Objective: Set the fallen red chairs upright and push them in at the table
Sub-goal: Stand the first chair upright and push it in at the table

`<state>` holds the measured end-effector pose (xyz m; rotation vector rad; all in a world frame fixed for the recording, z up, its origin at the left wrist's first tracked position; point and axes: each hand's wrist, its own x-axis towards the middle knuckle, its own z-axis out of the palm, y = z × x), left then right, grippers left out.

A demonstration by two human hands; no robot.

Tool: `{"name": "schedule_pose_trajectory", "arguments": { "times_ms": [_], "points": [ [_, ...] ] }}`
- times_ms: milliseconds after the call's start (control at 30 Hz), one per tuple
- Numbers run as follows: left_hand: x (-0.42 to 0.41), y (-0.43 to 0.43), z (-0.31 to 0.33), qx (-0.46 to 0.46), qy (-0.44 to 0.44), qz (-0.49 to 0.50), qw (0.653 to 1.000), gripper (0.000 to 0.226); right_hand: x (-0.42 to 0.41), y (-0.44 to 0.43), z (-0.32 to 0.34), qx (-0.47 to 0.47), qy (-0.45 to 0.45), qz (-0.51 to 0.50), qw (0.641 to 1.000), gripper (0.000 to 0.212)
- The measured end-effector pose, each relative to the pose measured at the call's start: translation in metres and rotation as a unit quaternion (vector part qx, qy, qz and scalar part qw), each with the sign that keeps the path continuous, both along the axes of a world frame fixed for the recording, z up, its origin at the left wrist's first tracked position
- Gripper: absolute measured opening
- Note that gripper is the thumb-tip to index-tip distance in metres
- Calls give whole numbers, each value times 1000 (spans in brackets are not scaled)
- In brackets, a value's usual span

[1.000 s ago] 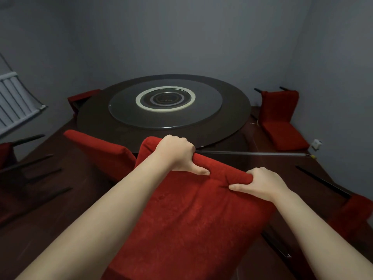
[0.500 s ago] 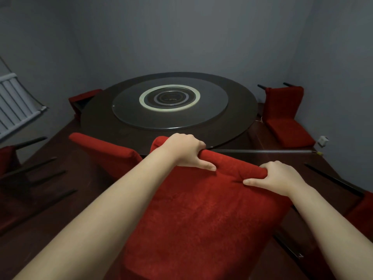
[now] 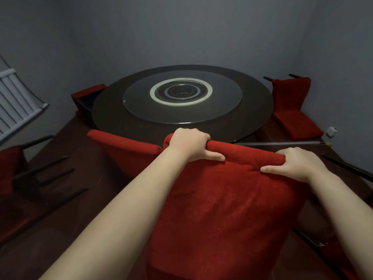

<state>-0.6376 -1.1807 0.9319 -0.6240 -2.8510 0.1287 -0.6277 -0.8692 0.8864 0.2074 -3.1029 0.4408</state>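
A red upholstered chair stands in front of me, its back facing me, close to the near edge of the round dark table. My left hand grips the top edge of the chair's back near its left end. My right hand grips the same edge at its right end. A second red chair stands just left of it at the table. Another red chair lies fallen by the right wall, legs pointing back. At the far left a fallen chair shows dark legs.
A glass turntable sits on the table. A red chair is tucked at the table's far left. A thin rod lies on the dark floor to the right, near a small white box. A white radiator hangs on the left wall.
The chair in my hands has moved forward toward the table and its back has come more upright. Both hands kept their grip on its top edge.
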Motion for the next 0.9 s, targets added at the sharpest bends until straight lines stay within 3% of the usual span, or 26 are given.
{"name": "schedule_pose_trajectory", "arguments": {
  "times_ms": [900],
  "points": [
    [16, -31, -18, 12, -14, 19, 1000, 75, 11, -33, 6, 17, 7, 0, 1000, 86]
  ]
}}
